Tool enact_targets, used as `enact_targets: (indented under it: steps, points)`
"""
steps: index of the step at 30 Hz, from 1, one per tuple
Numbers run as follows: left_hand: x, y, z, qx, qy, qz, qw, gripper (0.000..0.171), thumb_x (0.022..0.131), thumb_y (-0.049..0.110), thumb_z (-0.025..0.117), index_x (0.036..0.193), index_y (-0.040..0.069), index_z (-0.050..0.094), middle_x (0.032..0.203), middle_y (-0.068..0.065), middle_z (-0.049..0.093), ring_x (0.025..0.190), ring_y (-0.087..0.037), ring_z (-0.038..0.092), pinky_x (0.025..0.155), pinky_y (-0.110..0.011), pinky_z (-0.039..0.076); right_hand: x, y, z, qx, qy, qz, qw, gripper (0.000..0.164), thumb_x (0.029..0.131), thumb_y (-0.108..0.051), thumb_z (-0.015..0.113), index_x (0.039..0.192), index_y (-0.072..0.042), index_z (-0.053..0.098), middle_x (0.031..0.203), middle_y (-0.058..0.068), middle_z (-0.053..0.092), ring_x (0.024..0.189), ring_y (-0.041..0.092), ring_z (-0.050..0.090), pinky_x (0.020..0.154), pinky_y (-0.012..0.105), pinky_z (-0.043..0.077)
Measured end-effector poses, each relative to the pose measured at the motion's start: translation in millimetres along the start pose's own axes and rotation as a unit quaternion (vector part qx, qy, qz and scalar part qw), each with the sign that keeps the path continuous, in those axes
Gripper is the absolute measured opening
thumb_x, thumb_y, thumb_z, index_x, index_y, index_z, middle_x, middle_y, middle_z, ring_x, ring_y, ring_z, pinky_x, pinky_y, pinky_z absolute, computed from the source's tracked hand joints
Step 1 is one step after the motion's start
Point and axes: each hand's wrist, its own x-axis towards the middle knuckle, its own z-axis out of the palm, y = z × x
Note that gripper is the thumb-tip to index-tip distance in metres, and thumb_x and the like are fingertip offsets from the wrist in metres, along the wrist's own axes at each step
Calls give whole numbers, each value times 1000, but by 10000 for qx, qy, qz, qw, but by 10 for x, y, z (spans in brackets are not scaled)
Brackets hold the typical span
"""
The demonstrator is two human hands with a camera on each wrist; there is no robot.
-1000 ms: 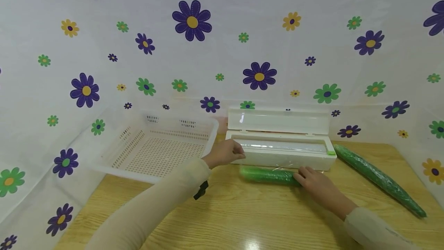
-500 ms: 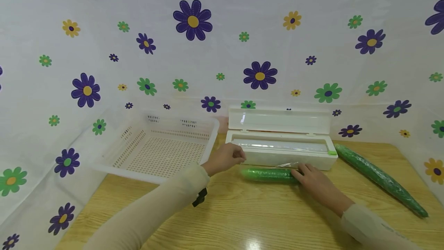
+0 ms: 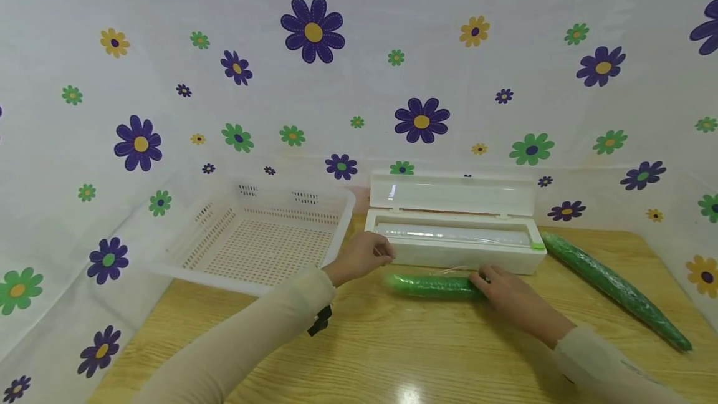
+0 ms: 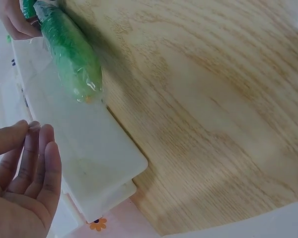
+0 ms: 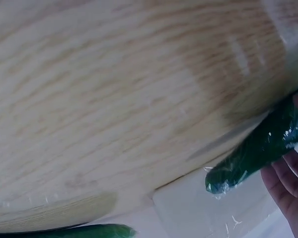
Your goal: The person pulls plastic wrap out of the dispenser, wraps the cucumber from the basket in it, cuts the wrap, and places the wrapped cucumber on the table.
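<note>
Near the box front, a cucumber point(image 3: 432, 287) wrapped in clear film lies crosswise. My right hand point(image 3: 510, 298) grips its right end, thumb and fingers on either side in the right wrist view. Left of the cucumber, my left hand point(image 3: 361, 256) brings thumb and fingertips together in a pinch, apart from the cucumber's pale tip; the thin cling film there hardly shows. A loose bit of film point(image 3: 453, 269) glints between cucumber and box. Behind stands the white cling film box point(image 3: 454, 259), lid up, with a film roll point(image 3: 454, 234) inside.
A second wrapped cucumber point(image 3: 617, 292) lies slantwise on the right of the wooden table point(image 3: 392, 348). At the back left stands a white perforated basket point(image 3: 346, 220). A flower-patterned sheet point(image 3: 359, 80) hangs behind the table.
The cucumber stays near the box under the right hand, shifting only slightly. The film glint beside it has shrunk and moved a little left. The left hand has barely moved.
</note>
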Motion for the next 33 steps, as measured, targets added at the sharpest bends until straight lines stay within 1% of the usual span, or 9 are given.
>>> enact_targets:
  steps: [5,8,14,18,24,26,28,30,33]
  points:
    - [-9,-2,14,184,139,-121,9997,4,86,8,65,87,7,69,87,-5,70,79,-15,64,71,-22,52,19,-22,48,-76,139,47,9999,35,76,-1,73,106,-8,56,88,6,51,76,16,51,63,31,50]
    - [-10,-12,30,294,178,-121,9993,4,86,10,66,86,9,70,87,-4,70,80,-14,64,72,-22,52,22,-30,50,-29,90,122,9999,33,77,0,72,105,-8,55,88,6,52,78,17,52,63,32,51]
    - [-30,-23,34,138,71,-152,9998,4,84,9,68,83,9,73,86,-3,72,80,-13,65,75,-25,53,46,-46,-36,145,-344,216,9991,29,81,-2,69,106,-6,56,90,8,55,81,21,55,66,35,53]
    - [-37,-28,35,183,-10,-116,9998,4,83,11,69,84,10,73,85,-1,73,79,-10,66,76,-24,53,71,-57,-98,236,-617,217,9976,31,80,-2,69,110,-3,59,93,11,57,82,22,57,69,36,54]
    - [-32,-22,38,218,87,-80,9997,5,84,11,68,83,9,73,84,-1,71,77,-10,63,74,-24,52,49,-79,-102,115,-944,265,9951,41,85,-1,64,123,6,52,112,20,61,99,32,62,81,42,54]
    - [-30,-29,41,229,137,-92,9996,4,84,10,68,83,9,72,83,-2,71,77,-11,63,73,-24,52,31,-92,-92,149,-1000,359,9942,44,85,-1,63,127,6,49,116,21,60,102,33,62,82,43,54]
    - [-31,-44,50,259,169,-138,9994,4,84,9,68,83,8,72,83,-3,70,77,-12,63,73,-24,52,26,-102,-70,193,-856,369,9955,43,85,-3,65,124,3,49,111,18,62,97,31,63,78,41,55]
    - [-36,-65,66,333,209,-190,9990,4,84,9,68,83,8,72,83,-3,70,77,-12,63,72,-23,52,30,-114,-32,130,-597,333,9976,39,83,-6,68,118,-3,50,102,13,63,89,27,64,71,39,55]
    - [-42,-88,89,424,301,-265,9983,3,83,9,69,82,10,71,82,-2,70,77,-11,62,71,-22,51,39,-126,21,-179,-162,183,9995,36,80,-9,72,109,-12,51,90,8,60,79,22,62,61,35,53]
